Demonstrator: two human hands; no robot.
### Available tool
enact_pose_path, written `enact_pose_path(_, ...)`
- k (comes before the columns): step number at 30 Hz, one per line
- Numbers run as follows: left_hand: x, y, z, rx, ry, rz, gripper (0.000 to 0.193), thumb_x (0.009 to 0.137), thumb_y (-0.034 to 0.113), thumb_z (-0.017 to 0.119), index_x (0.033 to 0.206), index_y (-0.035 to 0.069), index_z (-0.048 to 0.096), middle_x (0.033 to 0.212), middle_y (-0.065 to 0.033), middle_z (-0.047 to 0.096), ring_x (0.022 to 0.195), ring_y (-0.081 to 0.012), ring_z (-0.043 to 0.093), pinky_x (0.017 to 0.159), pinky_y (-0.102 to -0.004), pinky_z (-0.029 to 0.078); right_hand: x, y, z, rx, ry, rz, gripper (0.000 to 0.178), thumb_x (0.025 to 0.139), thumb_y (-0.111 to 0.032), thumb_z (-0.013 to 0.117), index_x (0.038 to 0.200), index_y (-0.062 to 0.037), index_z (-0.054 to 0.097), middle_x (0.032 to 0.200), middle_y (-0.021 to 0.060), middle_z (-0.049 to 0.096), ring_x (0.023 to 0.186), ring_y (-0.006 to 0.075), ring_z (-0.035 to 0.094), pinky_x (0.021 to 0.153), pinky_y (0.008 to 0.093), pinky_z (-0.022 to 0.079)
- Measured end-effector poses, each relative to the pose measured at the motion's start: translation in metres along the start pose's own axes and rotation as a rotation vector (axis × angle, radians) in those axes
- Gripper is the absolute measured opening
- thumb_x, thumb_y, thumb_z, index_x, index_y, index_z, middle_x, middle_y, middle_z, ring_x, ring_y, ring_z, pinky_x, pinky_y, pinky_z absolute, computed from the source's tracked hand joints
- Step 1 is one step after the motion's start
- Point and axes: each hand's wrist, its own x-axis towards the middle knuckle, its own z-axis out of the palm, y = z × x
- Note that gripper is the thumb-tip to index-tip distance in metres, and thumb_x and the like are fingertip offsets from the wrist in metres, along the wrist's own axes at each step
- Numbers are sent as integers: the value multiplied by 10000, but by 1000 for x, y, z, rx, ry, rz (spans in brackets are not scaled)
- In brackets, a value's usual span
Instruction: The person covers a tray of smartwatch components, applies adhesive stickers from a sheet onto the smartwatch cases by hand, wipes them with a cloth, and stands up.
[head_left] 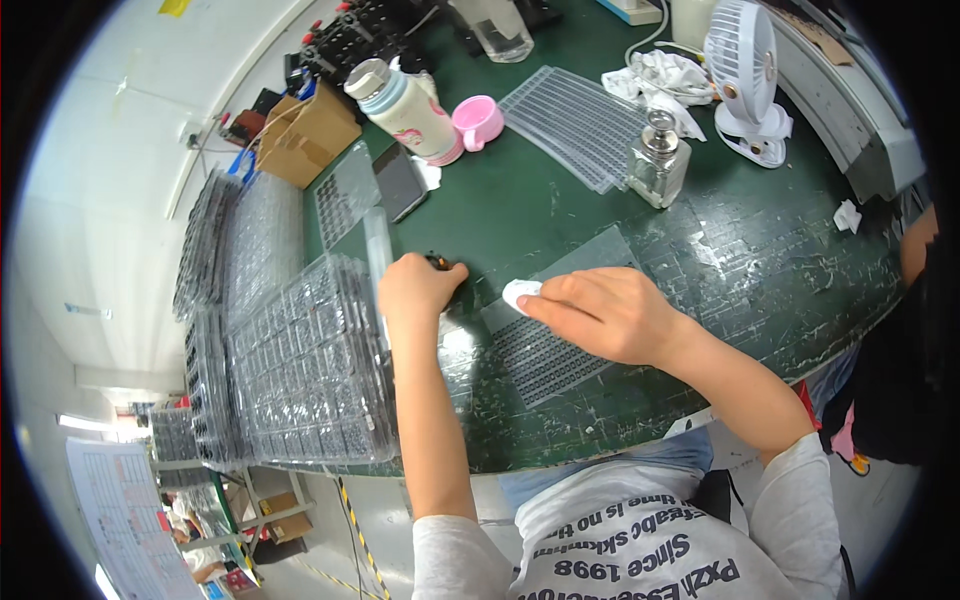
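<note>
My right hand (610, 315) pinches a wad of white tissue or cloth (520, 292) between thumb and fingers. It hovers over a clear plastic sheet (545, 375) with rows of small dark shapes, lying on the green table. To the left, my left hand (422, 288) rests near the table top with its fingers curled around a small dark object (437, 261), mostly hidden, with an orange spot. Stacked clear plastic trays (310, 370) stand right beside my left forearm.
A glass bottle with a metal cap (660, 165), another patterned sheet (575, 125), a white fan (742, 70) and a crumpled white cloth (665, 80) are at the back. A tumbler (408, 115), pink cup (478, 122) and cardboard box (308, 135) stand back left. Someone's arm (915, 245) shows at right.
</note>
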Motion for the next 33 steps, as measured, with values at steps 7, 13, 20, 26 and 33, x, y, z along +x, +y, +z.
enact_pose_path(7, -4, -13, -9, 38, 144, 321, 401, 598, 297, 762, 829, -17, 670, 814, -208, 676, 801, -365, 664, 734, -414, 537, 1, 7, -2, 31, 9, 75, 253, 721, -23, 696, 973, -41, 684, 873, 42, 621, 668, 163, 637, 561, 273, 533)
enact_pose_path(13, 2, -79, -82, -111, 469, 552, 450, 605, 47, 741, 1042, 49, 636, 1034, -137, 640, 932, -375, 625, 811, -415, 516, 2, 6, -5, 43, 18, 105, 272, 714, -1, 718, 981, -41, 684, 867, 38, 619, 645, 161, 626, 539, 276, 519)
enact_pose_path(20, 36, -157, -95, 52, 352, 512, 517, 549, 37, 789, 1041, 81, 634, 1041, -138, 632, 962, -383, 607, 830, -435, 507, 0, 7, 2, 55, 11, 96, 256, 734, -3, 719, 983, -45, 675, 854, 36, 603, 628, 169, 621, 526, 287, 505)
enact_pose_path(26, 32, -165, -89, 5, 337, 509, 554, 587, -16, 798, 1091, 101, 599, 1087, -116, 617, 1002, -370, 595, 846, -430, 494, -5, 16, 2, 115, 8, 274, 202, 793, -11, 693, 988, -60, 676, 851, 40, 597, 602, 188, 602, 518, 304, 483)
enact_pose_path(33, 6, -177, -92, -19, 329, 539, 624, 569, 13, 832, 1132, 104, 579, 1006, -117, 650, 980, -368, 604, 831, -429, 478, -5, 15, 5, 118, -3, 252, 196, 801, -14, 689, 990, -64, 676, 855, 40, 599, 584, 191, 596, 514, 303, 479)
